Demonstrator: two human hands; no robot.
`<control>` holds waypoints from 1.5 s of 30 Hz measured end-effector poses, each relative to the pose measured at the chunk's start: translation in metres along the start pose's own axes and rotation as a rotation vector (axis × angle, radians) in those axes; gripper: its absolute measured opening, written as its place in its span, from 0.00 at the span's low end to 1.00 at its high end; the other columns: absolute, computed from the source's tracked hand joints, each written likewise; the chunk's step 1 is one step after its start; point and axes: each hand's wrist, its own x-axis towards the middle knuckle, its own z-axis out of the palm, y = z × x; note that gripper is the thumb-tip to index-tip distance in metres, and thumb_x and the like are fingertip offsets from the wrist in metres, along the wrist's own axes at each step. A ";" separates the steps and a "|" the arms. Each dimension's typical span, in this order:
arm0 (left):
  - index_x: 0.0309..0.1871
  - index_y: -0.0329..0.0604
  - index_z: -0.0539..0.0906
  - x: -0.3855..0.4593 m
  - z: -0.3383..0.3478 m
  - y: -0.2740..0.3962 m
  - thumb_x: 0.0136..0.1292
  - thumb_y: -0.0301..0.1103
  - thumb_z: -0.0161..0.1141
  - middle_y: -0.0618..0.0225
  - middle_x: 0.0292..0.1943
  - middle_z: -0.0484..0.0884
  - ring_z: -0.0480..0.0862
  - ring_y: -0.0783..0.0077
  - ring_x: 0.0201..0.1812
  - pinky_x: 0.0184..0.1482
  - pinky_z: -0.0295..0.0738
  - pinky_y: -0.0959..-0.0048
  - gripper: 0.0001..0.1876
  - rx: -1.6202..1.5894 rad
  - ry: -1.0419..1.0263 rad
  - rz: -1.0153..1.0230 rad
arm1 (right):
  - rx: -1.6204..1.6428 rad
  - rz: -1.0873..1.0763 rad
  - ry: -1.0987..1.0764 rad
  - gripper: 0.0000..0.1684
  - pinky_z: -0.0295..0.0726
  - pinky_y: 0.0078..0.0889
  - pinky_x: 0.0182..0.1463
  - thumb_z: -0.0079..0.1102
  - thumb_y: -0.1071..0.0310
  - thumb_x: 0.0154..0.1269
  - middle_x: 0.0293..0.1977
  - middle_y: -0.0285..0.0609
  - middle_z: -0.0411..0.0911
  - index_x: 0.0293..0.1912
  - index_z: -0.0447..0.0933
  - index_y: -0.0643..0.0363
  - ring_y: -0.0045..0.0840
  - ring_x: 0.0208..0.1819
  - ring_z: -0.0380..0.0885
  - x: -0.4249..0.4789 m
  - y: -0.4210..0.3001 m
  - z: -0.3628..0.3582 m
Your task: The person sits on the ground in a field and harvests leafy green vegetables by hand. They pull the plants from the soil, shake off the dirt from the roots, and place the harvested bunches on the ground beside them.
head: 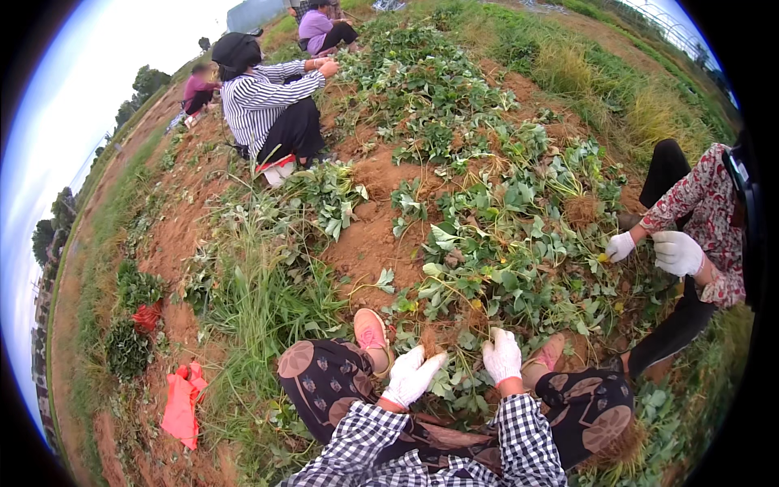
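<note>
My left hand, in a white knit glove, is low in the view between my knees, its thumb and fingers closed around the brown roots of a plant. Level with it on the right, my right hand, also gloved in white, has its fingertips at the stems of a leafy green plant; whether it grips them cannot be told. Green leaves spread between and below both hands. A heap of uprooted plants with broad leaves and fibrous roots lies just beyond them.
A co-worker in white gloves sits close on the right, at the same heap. Another in a striped shirt sits ahead on the left, with more people beyond. Tall grass, a red plastic bag and tied plant bundles are on the left.
</note>
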 end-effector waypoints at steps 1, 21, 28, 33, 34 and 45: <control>0.42 0.39 0.80 -0.001 0.002 -0.003 0.64 0.44 0.60 0.56 0.30 0.81 0.80 0.60 0.32 0.38 0.74 0.67 0.16 -0.030 -0.029 -0.028 | 0.016 -0.051 0.049 0.15 0.77 0.46 0.48 0.56 0.64 0.61 0.43 0.54 0.78 0.48 0.76 0.57 0.48 0.44 0.78 0.000 -0.004 -0.003; 0.54 0.35 0.78 0.001 0.003 -0.007 0.66 0.38 0.60 0.67 0.42 0.82 0.77 0.81 0.43 0.48 0.73 0.79 0.19 -0.495 -0.031 -0.192 | 0.903 0.053 -0.617 0.23 0.70 0.23 0.59 0.48 0.62 0.74 0.51 0.44 0.75 0.61 0.67 0.69 0.21 0.53 0.72 -0.028 -0.058 -0.002; 0.49 0.37 0.79 0.004 0.001 -0.006 0.64 0.41 0.62 0.63 0.38 0.81 0.79 0.72 0.40 0.46 0.74 0.72 0.17 -0.118 0.120 -0.034 | 0.962 0.126 -0.693 0.23 0.69 0.21 0.59 0.47 0.62 0.75 0.52 0.40 0.74 0.61 0.67 0.69 0.20 0.53 0.71 -0.030 -0.069 -0.011; 0.50 0.38 0.79 0.007 0.006 -0.019 0.64 0.41 0.61 0.63 0.43 0.81 0.80 0.70 0.44 0.49 0.73 0.71 0.18 -0.108 0.166 0.009 | 0.971 0.128 -0.699 0.23 0.69 0.21 0.58 0.48 0.61 0.75 0.51 0.39 0.74 0.60 0.68 0.68 0.20 0.52 0.71 -0.032 -0.072 -0.009; 0.50 0.37 0.80 0.007 0.006 -0.015 0.63 0.41 0.62 0.61 0.46 0.81 0.80 0.68 0.46 0.51 0.73 0.72 0.18 -0.150 0.157 -0.021 | 0.975 0.145 -0.699 0.23 0.69 0.21 0.58 0.48 0.61 0.75 0.51 0.39 0.75 0.60 0.68 0.68 0.20 0.52 0.71 -0.032 -0.072 -0.010; 0.57 0.37 0.76 0.007 0.011 -0.023 0.66 0.38 0.60 0.67 0.47 0.81 0.78 0.78 0.47 0.52 0.72 0.77 0.20 -0.476 0.009 -0.132 | 0.797 0.110 -0.792 0.27 0.70 0.23 0.55 0.45 0.54 0.75 0.47 0.39 0.77 0.57 0.71 0.70 0.21 0.49 0.72 -0.034 -0.070 -0.012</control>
